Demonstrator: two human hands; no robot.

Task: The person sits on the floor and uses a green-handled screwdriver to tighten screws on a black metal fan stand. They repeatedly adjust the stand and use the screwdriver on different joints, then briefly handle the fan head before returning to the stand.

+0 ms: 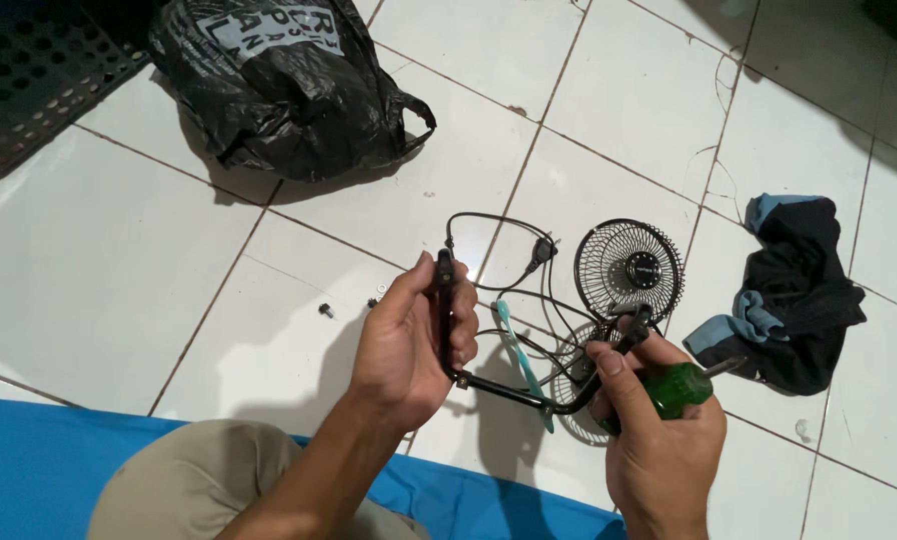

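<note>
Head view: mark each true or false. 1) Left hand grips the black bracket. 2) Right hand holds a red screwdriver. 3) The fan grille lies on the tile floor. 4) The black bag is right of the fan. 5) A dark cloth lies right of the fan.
1) Left hand grips the black bracket: true.
2) Right hand holds a red screwdriver: false; the screwdriver has a green handle.
3) Fan grille lies on the tile floor: true.
4) Black bag is right of the fan: false; the black bag is at upper left.
5) Dark cloth lies right of the fan: true.
</note>
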